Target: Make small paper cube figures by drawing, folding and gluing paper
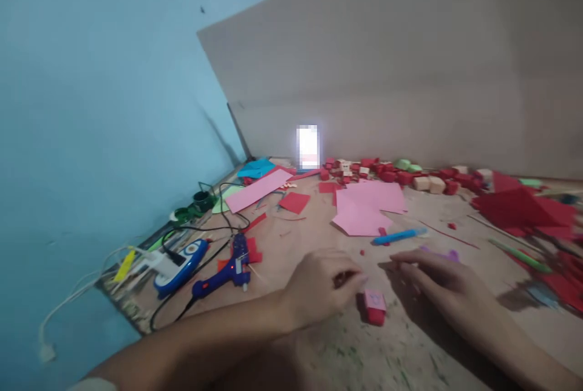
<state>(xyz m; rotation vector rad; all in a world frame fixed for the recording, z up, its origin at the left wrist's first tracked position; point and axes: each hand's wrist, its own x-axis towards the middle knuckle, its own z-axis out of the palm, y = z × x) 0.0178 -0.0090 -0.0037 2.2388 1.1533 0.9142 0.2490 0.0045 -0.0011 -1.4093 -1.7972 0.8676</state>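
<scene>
My left hand (321, 282) is held over the table with its fingers curled in towards the thumb. Whether anything small sits in that pinch is hidden. Just below its fingertips lies a small red folded-paper block (376, 317) with a pink top that bears a blue drawn mark. To the right, my right hand (439, 288) has its fingers stretched out and slightly apart, with nothing visible in them. Beyond its fingertips lies a blue pen (399, 236). A purple piece (439, 252) shows partly behind that hand.
Pink paper sheets (364, 212) lie past the pen. Many small red and cream paper blocks (387, 172) line the back board (387, 75). At left are a blue glue gun (228, 272), a power strip (182, 266) and cables. Red paper (523, 212) lies at right.
</scene>
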